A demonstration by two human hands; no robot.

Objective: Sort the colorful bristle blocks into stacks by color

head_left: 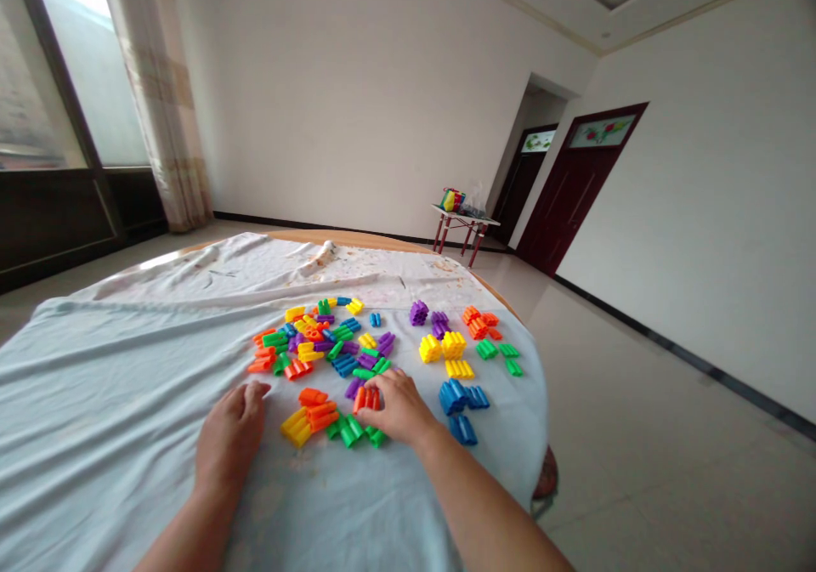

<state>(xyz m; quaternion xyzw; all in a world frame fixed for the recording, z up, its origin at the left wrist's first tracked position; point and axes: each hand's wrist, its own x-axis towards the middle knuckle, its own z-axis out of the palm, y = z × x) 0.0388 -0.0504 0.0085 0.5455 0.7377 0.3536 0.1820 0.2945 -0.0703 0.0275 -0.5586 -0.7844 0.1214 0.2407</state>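
My right hand [401, 406] has its thumb and fingers on an orange plastic building block [368, 399] of joined tubes, at the near side of a mixed pile. My left hand [233, 427] rests on the cloth left of the pile, holding nothing, its fingers loosely bent. Between my hands lie more orange blocks [320, 416], a yellow block [296, 427] and green blocks [349, 430]. Beyond them spreads the mixed pile, with a blue block [345, 365] among several colours. Part of the orange block is hidden by my fingers.
On the right, blocks lie grouped by colour: purple [419, 313], yellow [453, 345], orange [477, 323], green [487, 349] and blue [452, 396]. A wrinkled pale cloth [127, 402] covers the round table. A small side table [468, 215] stands by the far wall.
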